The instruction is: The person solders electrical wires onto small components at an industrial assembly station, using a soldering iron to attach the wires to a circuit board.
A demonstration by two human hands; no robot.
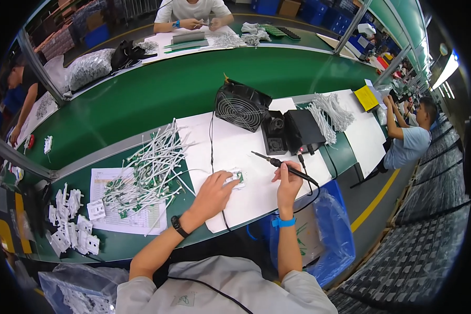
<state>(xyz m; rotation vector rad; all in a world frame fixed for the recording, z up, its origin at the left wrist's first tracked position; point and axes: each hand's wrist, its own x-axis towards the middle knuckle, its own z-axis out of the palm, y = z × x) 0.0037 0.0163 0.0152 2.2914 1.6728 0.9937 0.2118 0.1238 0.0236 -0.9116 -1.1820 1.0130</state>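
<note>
My right hand (289, 189) is closed round the black handle of a soldering iron (294, 171). Its metal tip points up and left, raised over the white work sheet (254, 201). On that sheet my left hand (213, 193) grips a small white plastic housing (237, 179) with a bit of green circuit board in it. The soldering tip is apart from the housing. To the left of my left hand lies a heap of white wires with small green boards (146, 175). The iron's cord loops down to the right.
A black fan with a round grille (240, 106) stands behind my hands, beside a black soldering station box (304, 130). White housings (70, 222) pile up at left near a printed sheet (102, 183). White wire bundles (329, 115) lie right. A blue-lined bin (332, 230) sits below. Co-workers sit around.
</note>
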